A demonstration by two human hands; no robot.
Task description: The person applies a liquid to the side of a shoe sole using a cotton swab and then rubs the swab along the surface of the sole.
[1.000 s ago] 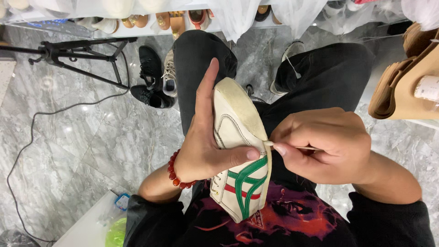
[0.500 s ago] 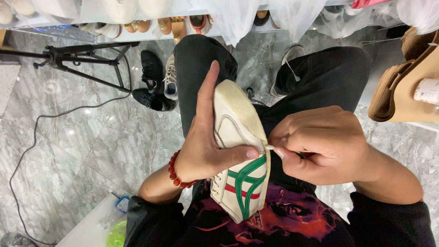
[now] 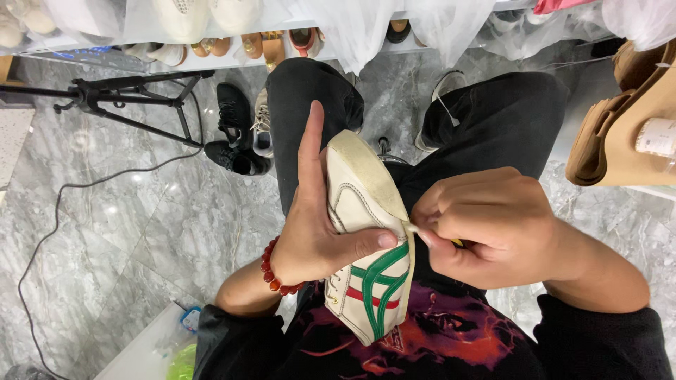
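Observation:
A cream sneaker [image 3: 366, 211] with green and red side stripes is held upright over my lap, toe pointing away from me. My left hand [image 3: 313, 232] grips it from the left, thumb across its side and index finger stretched along it; a red bead bracelet [image 3: 271, 271] circles that wrist. My right hand [image 3: 486, 225] presses against the shoe's right edge near the sole, its fingers pinched on a small thin thing with a bit of yellow showing; what that thing is I cannot make out.
I sit with black trousers [image 3: 507, 119] over a grey marble floor [image 3: 105, 232]. A black tripod [image 3: 134, 98] and cable lie left, black and grey shoes [image 3: 239, 134] nearby. A shelf of shoes [image 3: 211, 35] runs along the top. Brown paper bags [image 3: 627, 127] stand right.
The right hand has shifted slightly along the shoe's edge; the left hand keeps the same grip. The shoe has barely moved.

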